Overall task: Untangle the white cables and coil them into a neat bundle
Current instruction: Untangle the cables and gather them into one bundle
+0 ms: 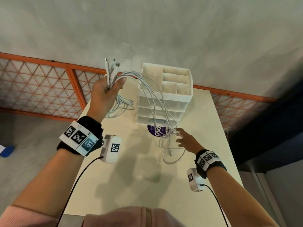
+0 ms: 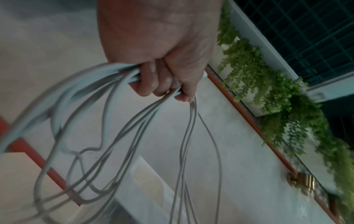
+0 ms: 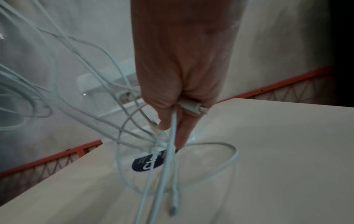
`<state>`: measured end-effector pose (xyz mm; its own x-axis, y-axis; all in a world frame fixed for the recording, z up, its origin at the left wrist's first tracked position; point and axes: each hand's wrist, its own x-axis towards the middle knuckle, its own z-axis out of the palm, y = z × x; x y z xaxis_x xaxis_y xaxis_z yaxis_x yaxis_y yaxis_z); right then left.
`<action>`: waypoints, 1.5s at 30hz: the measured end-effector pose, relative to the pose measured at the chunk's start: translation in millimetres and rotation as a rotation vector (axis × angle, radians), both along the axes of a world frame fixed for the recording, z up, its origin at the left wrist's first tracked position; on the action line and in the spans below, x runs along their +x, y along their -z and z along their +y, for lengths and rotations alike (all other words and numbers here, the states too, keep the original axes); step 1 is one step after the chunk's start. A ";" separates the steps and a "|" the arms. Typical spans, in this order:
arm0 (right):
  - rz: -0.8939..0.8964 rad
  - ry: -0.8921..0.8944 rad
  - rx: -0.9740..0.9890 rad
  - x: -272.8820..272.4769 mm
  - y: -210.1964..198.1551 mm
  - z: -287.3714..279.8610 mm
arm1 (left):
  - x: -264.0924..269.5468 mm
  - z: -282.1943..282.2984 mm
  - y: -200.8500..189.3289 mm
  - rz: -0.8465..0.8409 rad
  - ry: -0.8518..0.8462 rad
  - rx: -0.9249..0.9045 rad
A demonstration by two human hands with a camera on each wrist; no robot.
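White cables [image 1: 147, 89] run in a long arc: plug ends bunched high over the desk's far-left corner, strands sloping down across the front of the drawer unit [image 1: 165, 95] to loose loops on the desk [image 1: 131, 169] near its right edge. Left hand [image 1: 105, 94] is fisted around the plug ends. Right hand [image 1: 186, 141] is nearest the low tails, fingers pinching a strand and a plug there, apparently still crossed. Next pull looks like it should follow that slope.

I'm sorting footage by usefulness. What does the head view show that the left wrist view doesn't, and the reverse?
Only the head view shows the right hand at the cable ends on the table, the white drawer organizer and the connectors above the fist. Only the left wrist view shows green hanging plants. Both show the left hand gripping the white cables.
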<state>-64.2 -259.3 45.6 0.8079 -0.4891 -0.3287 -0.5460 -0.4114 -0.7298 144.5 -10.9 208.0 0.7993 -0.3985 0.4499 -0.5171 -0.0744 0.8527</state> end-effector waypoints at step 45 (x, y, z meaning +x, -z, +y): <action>0.276 -0.327 0.514 -14.0 -15.8 14.5 | -10.9 13.4 29.4 -0.087 -0.194 0.223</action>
